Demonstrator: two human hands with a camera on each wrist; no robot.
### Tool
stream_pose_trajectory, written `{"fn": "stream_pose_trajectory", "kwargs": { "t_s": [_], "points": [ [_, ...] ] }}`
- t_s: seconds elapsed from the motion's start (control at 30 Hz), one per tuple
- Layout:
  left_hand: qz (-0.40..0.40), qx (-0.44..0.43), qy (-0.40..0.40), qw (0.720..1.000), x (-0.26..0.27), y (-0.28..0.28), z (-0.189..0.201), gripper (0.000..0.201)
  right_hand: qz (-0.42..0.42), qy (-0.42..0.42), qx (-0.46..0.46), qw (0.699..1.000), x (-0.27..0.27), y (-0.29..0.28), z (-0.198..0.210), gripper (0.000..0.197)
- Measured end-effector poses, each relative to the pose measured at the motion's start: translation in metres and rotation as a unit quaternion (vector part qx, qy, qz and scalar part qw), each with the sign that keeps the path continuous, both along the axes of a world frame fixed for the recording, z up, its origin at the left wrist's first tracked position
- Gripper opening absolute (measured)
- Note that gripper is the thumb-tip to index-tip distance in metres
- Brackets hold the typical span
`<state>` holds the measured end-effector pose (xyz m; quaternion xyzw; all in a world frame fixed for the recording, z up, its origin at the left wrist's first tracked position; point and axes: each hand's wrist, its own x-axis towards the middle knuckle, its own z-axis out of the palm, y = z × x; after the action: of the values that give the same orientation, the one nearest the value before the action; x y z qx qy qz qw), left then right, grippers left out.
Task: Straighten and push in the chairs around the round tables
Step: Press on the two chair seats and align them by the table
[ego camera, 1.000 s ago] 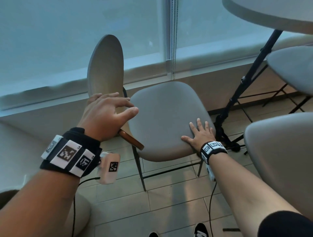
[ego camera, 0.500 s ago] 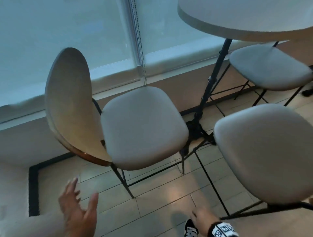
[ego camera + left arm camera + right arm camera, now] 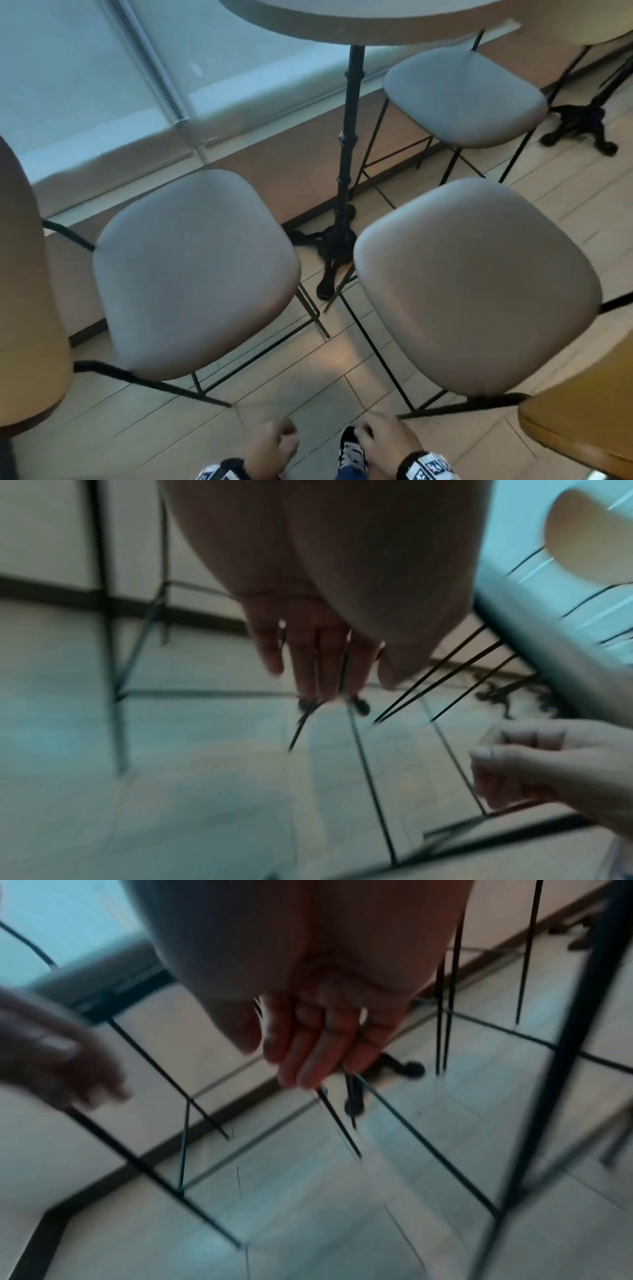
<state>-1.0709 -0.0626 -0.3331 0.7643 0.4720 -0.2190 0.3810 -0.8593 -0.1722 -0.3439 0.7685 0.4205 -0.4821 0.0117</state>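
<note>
Three grey-cushioned chairs with thin black legs stand around a round table (image 3: 359,20) on a black pedestal. The left chair (image 3: 195,270) has its wooden back at the left frame edge. The right chair (image 3: 476,284) stands beside it, its wooden back at the lower right. A third chair (image 3: 462,96) sits behind the table. My left hand (image 3: 274,445) and right hand (image 3: 380,442) hang low near my body, fingers relaxed, holding nothing and touching no chair. In the wrist views my left hand (image 3: 318,656) and right hand (image 3: 318,1042) point down over the tiled floor, blurred.
A window with a blind and a low ledge (image 3: 239,102) runs behind the chairs. A second table's black base (image 3: 582,126) stands at the far right. My shoe (image 3: 351,452) is on the tiled floor (image 3: 308,394) between the two near chairs.
Both hands have let go of the left chair and dropped to my body. My view has swung right, bringing the table and the right chair into the middle.
</note>
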Motion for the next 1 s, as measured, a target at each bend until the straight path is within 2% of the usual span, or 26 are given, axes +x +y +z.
{"fn": "stream_pose_trajectory", "kwargs": {
  "t_s": [0.03,0.07,0.1,0.13,0.2,0.23,0.27,0.37,0.43,0.5,0.57,0.63,1.0],
  "points": [
    [-0.03,0.072,-0.079,0.994,0.018,0.033,0.009,0.021,-0.026,-0.037,0.098,0.994,0.004,0.01,0.005,0.026],
    [-0.033,0.192,-0.133,0.972,0.032,0.051,0.016,0.028,-0.049,-0.075,0.205,0.975,0.01,0.023,0.009,0.021],
    [-0.027,0.277,-0.172,0.945,0.047,0.079,0.024,0.037,-0.067,-0.13,0.298,0.943,0.017,0.043,0.02,0.016],
    [-0.016,0.358,-0.169,0.918,0.063,0.105,0.032,0.044,-0.073,-0.175,0.372,0.909,0.022,0.06,0.024,0.016],
    [-0.018,0.367,-0.121,0.922,0.08,0.14,0.044,0.055,-0.132,-0.216,0.431,0.866,0.038,0.1,0.035,0.033],
    [-0.013,0.361,-0.094,0.928,0.084,0.156,0.042,0.059,-0.149,-0.237,0.438,0.854,0.045,0.114,0.039,0.04],
    [-0.02,0.345,-0.071,0.936,0.088,0.17,0.04,0.062,-0.161,-0.258,0.437,0.846,0.054,0.127,0.041,0.044],
    [-0.064,0.321,-0.024,0.944,0.094,0.195,0.027,0.077,-0.172,-0.294,0.387,0.857,0.079,0.162,0.046,0.051],
    [-0.083,0.315,-0.01,0.945,0.093,0.2,0.019,0.085,-0.168,-0.316,0.313,0.88,0.098,0.178,0.04,0.064],
    [-0.089,0.323,-0.011,0.942,0.091,0.203,0.015,0.088,-0.166,-0.333,0.195,0.907,0.112,0.186,0.029,0.083],
    [-0.09,0.329,-0.017,0.94,0.091,0.207,0.014,0.087,-0.153,-0.366,0.144,0.906,0.115,0.189,0.017,0.09],
    [-0.084,0.335,-0.026,0.938,0.092,0.211,0.014,0.084,-0.149,-0.388,0.155,0.896,0.114,0.188,0.013,0.089],
    [-0.064,0.348,-0.049,0.934,0.098,0.23,0.012,0.081,-0.137,-0.391,0.158,0.896,0.117,0.182,0.012,0.086]
  ]
}}
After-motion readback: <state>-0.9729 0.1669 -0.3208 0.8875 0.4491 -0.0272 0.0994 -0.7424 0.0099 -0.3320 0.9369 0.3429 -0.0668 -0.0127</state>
